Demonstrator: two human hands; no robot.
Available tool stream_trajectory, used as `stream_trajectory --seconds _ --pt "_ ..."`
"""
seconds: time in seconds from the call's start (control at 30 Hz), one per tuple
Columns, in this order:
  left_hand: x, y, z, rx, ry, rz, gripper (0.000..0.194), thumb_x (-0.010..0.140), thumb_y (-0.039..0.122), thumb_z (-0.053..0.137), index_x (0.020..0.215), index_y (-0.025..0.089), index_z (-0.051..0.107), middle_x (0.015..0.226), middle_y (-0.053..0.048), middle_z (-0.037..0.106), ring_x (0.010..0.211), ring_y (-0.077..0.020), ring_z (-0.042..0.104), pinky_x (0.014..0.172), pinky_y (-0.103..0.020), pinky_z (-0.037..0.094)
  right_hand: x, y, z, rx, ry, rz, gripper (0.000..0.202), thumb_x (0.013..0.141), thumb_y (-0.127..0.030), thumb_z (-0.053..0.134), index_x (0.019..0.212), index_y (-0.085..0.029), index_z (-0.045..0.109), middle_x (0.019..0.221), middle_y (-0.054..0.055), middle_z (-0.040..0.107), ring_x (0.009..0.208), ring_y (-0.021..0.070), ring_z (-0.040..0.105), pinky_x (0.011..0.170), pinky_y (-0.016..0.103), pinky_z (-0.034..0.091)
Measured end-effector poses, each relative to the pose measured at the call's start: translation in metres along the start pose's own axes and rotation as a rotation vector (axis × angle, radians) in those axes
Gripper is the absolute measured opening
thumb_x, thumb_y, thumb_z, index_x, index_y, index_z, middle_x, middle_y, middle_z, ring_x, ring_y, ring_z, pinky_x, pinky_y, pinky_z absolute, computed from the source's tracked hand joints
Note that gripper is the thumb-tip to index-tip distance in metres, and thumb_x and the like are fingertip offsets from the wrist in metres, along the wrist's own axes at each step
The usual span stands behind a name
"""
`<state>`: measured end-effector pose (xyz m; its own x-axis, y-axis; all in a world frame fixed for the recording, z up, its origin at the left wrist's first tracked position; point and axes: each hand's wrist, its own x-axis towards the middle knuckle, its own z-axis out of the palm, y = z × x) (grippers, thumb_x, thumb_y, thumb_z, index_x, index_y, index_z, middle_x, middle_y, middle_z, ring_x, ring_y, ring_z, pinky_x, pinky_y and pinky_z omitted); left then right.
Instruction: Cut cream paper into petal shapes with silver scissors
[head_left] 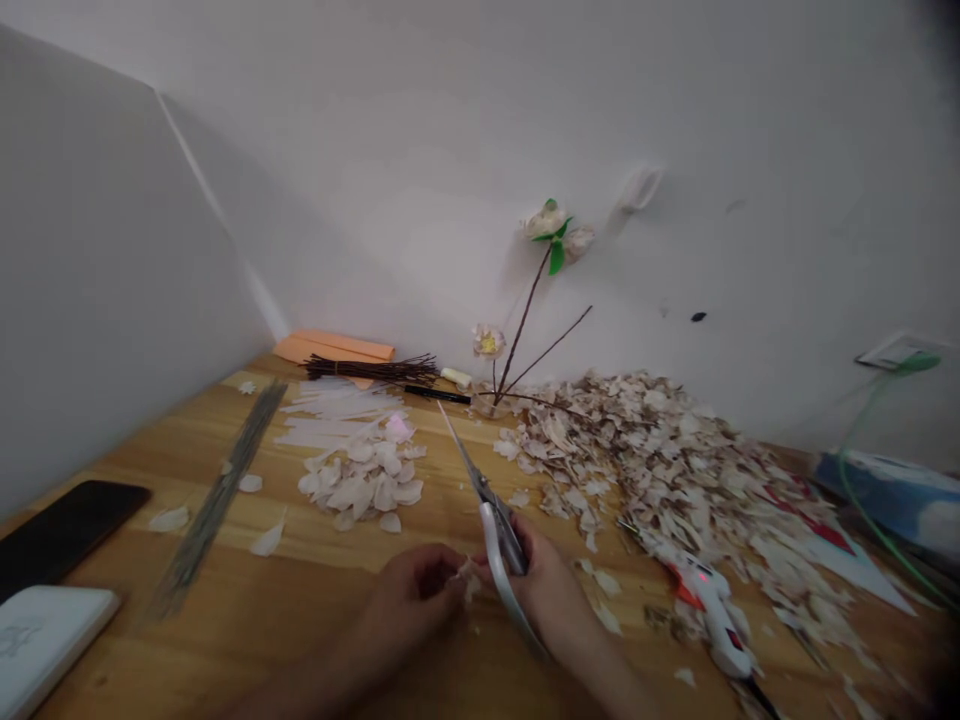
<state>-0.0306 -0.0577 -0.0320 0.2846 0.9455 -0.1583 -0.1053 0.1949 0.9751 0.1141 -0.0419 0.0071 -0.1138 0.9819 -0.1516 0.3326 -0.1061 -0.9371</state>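
My left hand (420, 590) is low in the middle of the head view, its thumb and fingers pinched around a small pale petal (471, 580). Close beside it, my right hand (551, 590) is closed around a pair of scissors (489, 492). The scissors' grey blades point up and away to the left, and a pale handle curves down past my palm. Right-hand fingertips come close to the petal; whether they touch it I cannot tell. Beyond my hands lies a small heap of cream petals (367, 478).
Dried petals (675, 450) cover the right side. A glue gun (709, 605) lies there, its light red. Flower stems (525, 310) stand by the wall. Leftward are thin wires (225, 490), white strips (322, 410), brown twigs (367, 368), a phone (67, 530) and a white device (52, 640).
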Motion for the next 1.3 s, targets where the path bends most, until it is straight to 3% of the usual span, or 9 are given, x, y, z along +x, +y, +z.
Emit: stream_trajectory --seconds 0.27,0.37,0.5,0.7,0.87,1.0,1.07,1.2,1.3 --pt "0.003 -0.002 -0.005 -0.23 0.007 -0.126 0.032 0.062 0.044 0.069 0.073 0.014 0.062 0.064 0.0 0.064 0.055 -0.0124 0.059 0.053 -0.024 0.043 0.005 0.015 -0.011 0.144 0.066 0.035 0.048 0.047 -0.034 0.074 0.085 -0.017 0.052 0.076 0.006 0.067 0.073 0.0252 0.062 0.069 0.033 0.047" --pt "0.002 -0.002 -0.005 -0.242 0.005 -0.112 0.031 0.064 0.042 0.069 0.076 0.015 0.061 0.069 -0.001 0.065 0.059 -0.0128 0.06 0.055 -0.024 0.044 0.003 0.026 -0.006 0.216 0.105 0.027 0.045 0.044 -0.028 0.076 0.082 -0.02 0.053 0.077 0.005 0.07 0.072 0.0238 0.064 0.07 0.033 0.049" --pt "0.001 -0.004 -0.003 -0.24 -0.019 -0.08 0.031 0.066 0.043 0.068 0.074 0.017 0.053 0.062 0.001 0.063 0.051 -0.0102 0.055 0.051 -0.023 0.041 0.002 0.032 0.002 0.286 0.193 0.041 0.037 0.044 -0.028 0.073 0.075 -0.02 0.055 0.059 -0.002 0.064 0.055 0.0187 0.058 0.056 0.029 0.047" --pt "0.001 0.0 -0.002 -0.127 -0.147 -0.095 0.033 0.065 0.043 0.068 0.07 0.016 0.051 0.061 0.0 0.061 0.051 -0.0093 0.053 0.051 -0.023 0.039 0.008 0.037 0.003 0.385 0.218 0.011 0.036 0.043 -0.024 0.076 0.072 -0.02 0.056 0.057 -0.003 0.063 0.055 0.0169 0.057 0.056 0.027 0.047" --pt "0.004 0.0 -0.001 -0.175 -0.023 -0.082 0.037 0.058 0.044 0.072 0.07 0.017 0.05 0.059 0.004 0.056 0.048 -0.0081 0.048 0.044 -0.02 0.038 0.008 0.042 0.005 0.419 0.168 0.006 0.038 0.04 -0.017 0.079 0.07 -0.02 0.056 0.055 -0.005 0.062 0.054 0.0142 0.057 0.053 0.023 0.047" --pt "0.006 -0.003 -0.003 -0.191 0.062 -0.076 0.036 0.059 0.044 0.072 0.064 0.017 0.049 0.052 0.005 0.053 0.043 -0.0075 0.045 0.042 -0.02 0.037 0.004 0.038 0.002 0.359 0.212 -0.029 0.04 0.049 -0.029 0.077 0.083 -0.02 0.057 0.07 -0.001 0.068 0.066 0.0182 0.063 0.064 0.027 0.05" --pt "0.006 -0.001 -0.007 -0.22 0.139 -0.039 0.035 0.06 0.045 0.071 0.065 0.017 0.05 0.054 0.005 0.052 0.046 -0.0075 0.045 0.042 -0.019 0.038 0.002 0.036 -0.005 0.242 0.223 -0.044 0.042 0.055 -0.038 0.072 0.09 -0.02 0.058 0.082 0.002 0.069 0.075 0.021 0.063 0.072 0.03 0.049" --pt "0.008 0.008 -0.019 -0.23 0.339 0.071 0.03 0.063 0.043 0.069 0.068 0.017 0.054 0.063 0.004 0.052 0.059 -0.0102 0.05 0.051 -0.021 0.047 0.001 0.043 -0.018 -0.243 0.172 0.004 0.051 0.057 -0.05 0.065 0.095 -0.018 0.06 0.089 0.01 0.069 0.084 0.0286 0.062 0.076 0.036 0.047" --pt "0.01 0.013 -0.029 -0.257 0.423 0.129 0.029 0.065 0.045 0.067 0.072 0.019 0.056 0.069 0.003 0.053 0.069 -0.013 0.054 0.061 -0.026 0.052 -0.002 0.06 -0.015 -0.331 0.095 -0.041 0.058 0.059 -0.054 0.062 0.106 -0.021 0.06 0.094 0.01 0.07 0.092 0.0297 0.062 0.076 0.032 0.047"
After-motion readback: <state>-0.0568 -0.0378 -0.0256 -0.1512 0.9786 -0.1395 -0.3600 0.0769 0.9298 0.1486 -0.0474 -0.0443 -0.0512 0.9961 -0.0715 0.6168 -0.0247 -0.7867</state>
